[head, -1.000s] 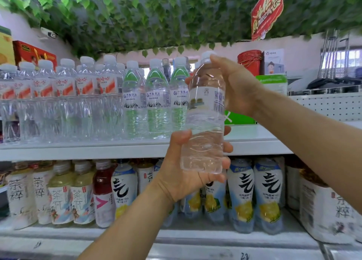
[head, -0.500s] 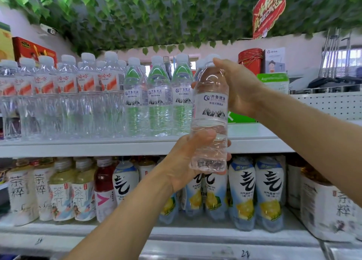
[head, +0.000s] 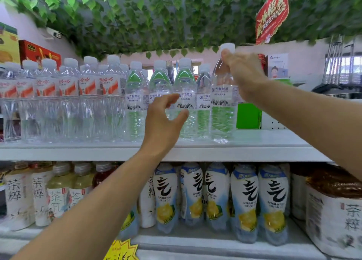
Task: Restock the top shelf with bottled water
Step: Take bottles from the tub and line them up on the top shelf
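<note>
A clear water bottle (head: 223, 110) with a white cap and a mountain label stands on the top shelf (head: 254, 142), at the right end of a row of like bottles (head: 160, 103). My right hand (head: 242, 77) grips its neck just under the cap. My left hand (head: 164, 118) hovers in front of the row with fingers loosely curved and holds nothing. Left of that row stand water bottles with red labels (head: 68, 95).
A green box (head: 248, 116) sits behind the placed bottle, with bare shelf to its right. The lower shelf holds tea and lemon drink bottles (head: 242, 201) and a wrapped pack (head: 333, 210) at right. Leafy garland hangs overhead, with a red sign (head: 272, 14).
The bottle went up from in front of the shelf edge onto the top shelf. My left hand let go of its base and now hangs free; my right hand moved to the neck.
</note>
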Tool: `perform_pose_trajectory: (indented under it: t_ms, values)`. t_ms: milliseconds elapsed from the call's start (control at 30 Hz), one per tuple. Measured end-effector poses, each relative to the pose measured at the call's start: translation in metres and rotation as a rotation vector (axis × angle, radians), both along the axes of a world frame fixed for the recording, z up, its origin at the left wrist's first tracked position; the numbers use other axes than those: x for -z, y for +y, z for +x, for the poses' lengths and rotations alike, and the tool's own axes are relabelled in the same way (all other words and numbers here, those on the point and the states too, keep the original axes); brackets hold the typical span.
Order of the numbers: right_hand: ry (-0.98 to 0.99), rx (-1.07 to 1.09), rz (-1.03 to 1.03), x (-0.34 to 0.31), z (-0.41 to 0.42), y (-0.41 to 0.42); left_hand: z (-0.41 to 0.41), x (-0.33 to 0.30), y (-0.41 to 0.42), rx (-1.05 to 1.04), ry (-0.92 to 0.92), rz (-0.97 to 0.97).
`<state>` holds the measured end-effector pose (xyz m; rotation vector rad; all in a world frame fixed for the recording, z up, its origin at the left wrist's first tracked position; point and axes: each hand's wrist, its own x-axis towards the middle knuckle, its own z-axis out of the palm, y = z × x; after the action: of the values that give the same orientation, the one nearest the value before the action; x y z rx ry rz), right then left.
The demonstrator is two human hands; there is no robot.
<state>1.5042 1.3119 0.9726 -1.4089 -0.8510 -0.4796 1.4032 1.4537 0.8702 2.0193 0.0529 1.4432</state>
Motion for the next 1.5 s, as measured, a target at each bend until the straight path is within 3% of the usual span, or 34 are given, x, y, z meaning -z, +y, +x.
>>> perform_pose_trajectory:
  t_ms: [133, 267, 433, 533, 667, 1267, 1367, 1500]
  values:
    - [0.050, -0.039, -0.058, 0.001, 0.013, 0.019, 0.011, -0.047, 0.007, -0.098, 0.037, 0.182]
    - [-0.007, -0.025, -0.167, 0.004, 0.019, 0.024, 0.028, -0.092, 0.015, -0.069, 0.094, 0.180]
    - [0.028, 0.013, -0.276, 0.022, 0.030, 0.021, 0.049, -0.115, 0.023, -0.443, 0.368, 0.510]
    - [0.043, 0.100, -0.401, 0.059, 0.032, 0.011, 0.053, -0.110, 0.027, -0.490, 0.412, 0.602]
    - [-0.036, 0.159, -0.407, 0.095, 0.036, 0.004, 0.052, -0.105, 0.035, -0.413, 0.382, 0.572]
    - [-0.056, 0.168, -0.477, 0.095, 0.059, 0.029, 0.047, -0.098, 0.024, -0.407, 0.394, 0.530]
    - [-0.077, 0.177, -0.530, 0.099, 0.052, 0.020, 0.040, -0.081, 0.010, -0.461, 0.324, 0.525]
    - [-0.273, 0.331, -0.444, 0.121, 0.016, -0.012, 0.018, -0.033, -0.006, -0.415, 0.194, 0.469]
